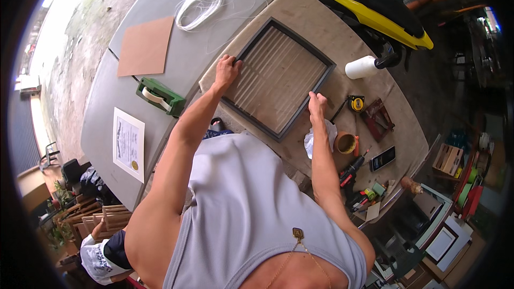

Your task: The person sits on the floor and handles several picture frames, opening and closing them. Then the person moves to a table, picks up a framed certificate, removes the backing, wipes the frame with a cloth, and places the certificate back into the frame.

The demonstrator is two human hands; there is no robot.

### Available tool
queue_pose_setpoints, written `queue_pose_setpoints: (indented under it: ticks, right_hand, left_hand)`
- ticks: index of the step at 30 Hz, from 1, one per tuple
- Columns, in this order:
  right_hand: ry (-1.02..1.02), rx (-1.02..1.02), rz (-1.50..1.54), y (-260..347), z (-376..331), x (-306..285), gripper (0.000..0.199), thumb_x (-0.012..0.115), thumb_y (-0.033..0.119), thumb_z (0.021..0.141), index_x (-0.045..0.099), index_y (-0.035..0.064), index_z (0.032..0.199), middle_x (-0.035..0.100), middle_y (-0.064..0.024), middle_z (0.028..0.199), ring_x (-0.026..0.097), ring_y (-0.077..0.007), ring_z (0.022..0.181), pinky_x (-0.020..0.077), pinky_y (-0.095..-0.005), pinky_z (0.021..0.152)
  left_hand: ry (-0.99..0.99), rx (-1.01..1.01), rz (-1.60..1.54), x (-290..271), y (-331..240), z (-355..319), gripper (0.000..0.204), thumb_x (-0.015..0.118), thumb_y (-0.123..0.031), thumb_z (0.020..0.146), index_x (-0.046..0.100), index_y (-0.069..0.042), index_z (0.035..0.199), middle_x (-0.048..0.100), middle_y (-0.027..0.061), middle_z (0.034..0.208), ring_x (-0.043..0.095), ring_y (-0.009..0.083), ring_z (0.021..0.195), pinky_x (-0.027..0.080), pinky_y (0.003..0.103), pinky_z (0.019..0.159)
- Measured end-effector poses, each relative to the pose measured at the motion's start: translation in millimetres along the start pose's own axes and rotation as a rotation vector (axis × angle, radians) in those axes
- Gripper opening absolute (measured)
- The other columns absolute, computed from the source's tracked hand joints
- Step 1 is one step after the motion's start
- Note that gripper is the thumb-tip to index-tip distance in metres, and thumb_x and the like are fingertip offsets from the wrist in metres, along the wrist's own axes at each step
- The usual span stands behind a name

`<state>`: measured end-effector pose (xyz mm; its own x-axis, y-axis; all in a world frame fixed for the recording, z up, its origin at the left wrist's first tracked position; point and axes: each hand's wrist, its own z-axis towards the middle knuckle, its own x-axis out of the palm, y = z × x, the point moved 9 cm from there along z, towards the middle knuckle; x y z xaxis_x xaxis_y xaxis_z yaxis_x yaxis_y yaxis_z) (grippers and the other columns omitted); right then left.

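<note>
A dark grey picture frame (304, 42) lies on a cloth-covered table (235, 48). Striped reflections cross its inner area, which looks like a clear pane (276, 77). My left hand (227, 71) is closed on the left side of the frame. On the opposite side, my right hand (317, 104) grips the near right rim with bent fingers. Just below my right wrist are a crumpled white cloth or paper (309, 143) and a round tub (345, 143). A white spray bottle (362, 67) lies right of the frame, and a yellow tape measure (356, 103) sits nearer.
On the left grey table (101, 128) are a coil of clear cord (199, 9), brown board (144, 48), green tape dispenser (160, 97) and matted certificate (128, 144). A drill (350, 172) and phone (382, 159) lie at right. Another person (101, 257) is at lower left.
</note>
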<state>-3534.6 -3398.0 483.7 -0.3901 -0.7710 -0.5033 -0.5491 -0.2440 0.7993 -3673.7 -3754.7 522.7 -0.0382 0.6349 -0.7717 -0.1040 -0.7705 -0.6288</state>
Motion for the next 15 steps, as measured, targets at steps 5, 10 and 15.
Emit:
queue_pose_setpoints:
  ticks: [5, 10, 15]
  right_hand:
    - [-0.027, -0.112, -0.191, -2, 10, 9, 0.035, 0.060, 0.027, 0.073, 0.053, -0.0069, 0.065, 0.050, -0.0280, 0.065, 0.048, -0.0321, 0.055, 0.0399, -0.0441, 0.060]
    - [0.051, 0.009, -0.070, -43, 33, 1, 0.023, 0.061, 0.020, 0.077, 0.062, -0.0025, 0.075, 0.055, -0.0027, 0.063, 0.050, -0.0165, 0.055, 0.0430, -0.0349, 0.048]
    - [-0.293, -0.412, -0.245, 82, -75, 20, 0.031, 0.064, 0.024, 0.079, 0.065, -0.0010, 0.097, 0.064, -0.0162, 0.089, 0.061, -0.0247, 0.081, 0.0482, -0.0327, 0.074]
  left_hand:
    - [-0.027, -0.004, -0.055, -9, 7, -6, 0.021, 0.063, -0.020, 0.079, 0.065, -0.004, 0.091, 0.058, 0.0171, 0.085, 0.057, 0.0317, 0.082, 0.045, 0.040, 0.074]
    - [-0.116, 0.054, -0.081, -52, -17, -35, 0.043, 0.061, -0.033, 0.081, 0.056, -0.002, 0.110, 0.060, 0.0197, 0.098, 0.056, 0.0346, 0.094, 0.044, 0.042, 0.084]
    - [0.306, 0.038, -0.451, -128, 23, -205, 0.049, 0.060, -0.037, 0.082, 0.052, -0.003, 0.117, 0.059, 0.0191, 0.105, 0.057, 0.0317, 0.098, 0.045, 0.040, 0.086]
